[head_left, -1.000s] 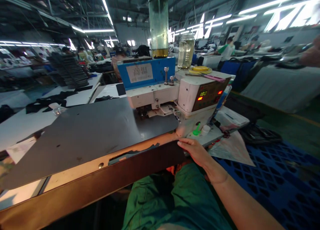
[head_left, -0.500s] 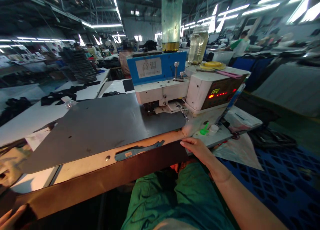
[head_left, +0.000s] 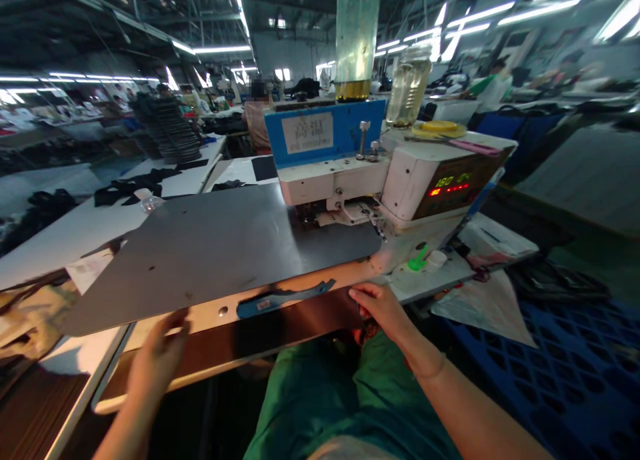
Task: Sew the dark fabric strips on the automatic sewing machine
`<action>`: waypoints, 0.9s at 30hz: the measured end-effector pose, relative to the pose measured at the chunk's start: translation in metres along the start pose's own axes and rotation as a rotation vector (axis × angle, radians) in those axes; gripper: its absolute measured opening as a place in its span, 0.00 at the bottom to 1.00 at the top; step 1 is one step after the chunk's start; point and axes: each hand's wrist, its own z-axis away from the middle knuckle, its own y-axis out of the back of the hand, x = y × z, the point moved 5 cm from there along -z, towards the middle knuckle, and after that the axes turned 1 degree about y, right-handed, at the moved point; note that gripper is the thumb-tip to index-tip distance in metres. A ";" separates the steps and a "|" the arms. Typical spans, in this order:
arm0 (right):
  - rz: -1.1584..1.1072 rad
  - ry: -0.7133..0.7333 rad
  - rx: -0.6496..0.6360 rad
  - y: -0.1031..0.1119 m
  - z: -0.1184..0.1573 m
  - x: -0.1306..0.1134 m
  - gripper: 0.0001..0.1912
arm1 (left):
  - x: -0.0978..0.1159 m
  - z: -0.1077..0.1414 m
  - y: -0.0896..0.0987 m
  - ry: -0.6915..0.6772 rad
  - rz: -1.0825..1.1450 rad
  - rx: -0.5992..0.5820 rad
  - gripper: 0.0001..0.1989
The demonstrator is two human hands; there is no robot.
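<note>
Steadying the brown strip (head_left: 310, 315), perhaps: right hand (head_left: 384, 308), fingertips close together; left hand (head_left: 157, 357), fingers curled, can't tell the grip.

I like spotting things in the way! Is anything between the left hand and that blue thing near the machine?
Just one small, shiny round piece, on the pale strip between the left hand and the blue thing. It looks low, so the hand could probably pass over.

Strip lights (head_left: 241, 7) run beneath the dark ceiling of a large workshop, where bright windows (head_left: 283, 75) dot the far wall (head_left: 305, 53) above rows of cluttered tables (head_left: 65, 220).
</note>
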 end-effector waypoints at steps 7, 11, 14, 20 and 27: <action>0.012 0.120 -0.067 -0.033 0.021 -0.024 0.15 | 0.131 0.022 -0.113 -0.229 0.586 -0.262 0.22; 0.125 0.324 -0.113 -0.048 0.030 -0.035 0.14 | 0.139 0.022 -0.123 -0.084 0.745 -0.254 0.22; 0.253 0.522 -0.117 -0.056 0.033 -0.043 0.12 | 0.120 0.020 -0.124 0.081 0.842 -0.269 0.17; 0.613 0.841 -0.064 -0.073 0.035 -0.062 0.09 | 0.107 0.018 -0.119 0.122 0.898 -0.277 0.16; 0.995 0.963 -0.075 -0.085 0.037 -0.064 0.08 | 0.116 0.018 -0.110 -0.021 0.686 -0.172 0.13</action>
